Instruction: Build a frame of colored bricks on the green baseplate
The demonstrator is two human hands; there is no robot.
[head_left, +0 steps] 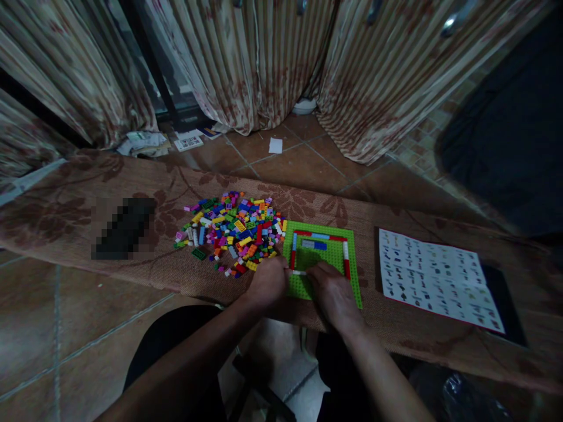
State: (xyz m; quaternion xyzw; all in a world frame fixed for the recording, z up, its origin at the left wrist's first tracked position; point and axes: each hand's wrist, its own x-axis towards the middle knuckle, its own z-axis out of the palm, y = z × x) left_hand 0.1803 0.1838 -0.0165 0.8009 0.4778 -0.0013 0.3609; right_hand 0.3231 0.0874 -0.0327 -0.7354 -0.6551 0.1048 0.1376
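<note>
Left hand (267, 281) and right hand (335, 291) over green plate (301, 288), by desk's (171, 266) near edge. White brick (299, 272) between them, right fingertips touching it; can't tell if either grip holds anything. Blue brick (320, 245) farther in; pile (240, 225) left, reaching toward far edge.

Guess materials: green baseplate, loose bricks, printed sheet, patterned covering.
Green baseplate: likely moulded plastic, matte-looking, regular studs. Loose bricks: likely hard plastic, uniform bright colours, finish unclear. Printed sheet: probably paper, matte-looking, thin. Patterned covering: seems woven fabric, matte, visible weave.
</note>
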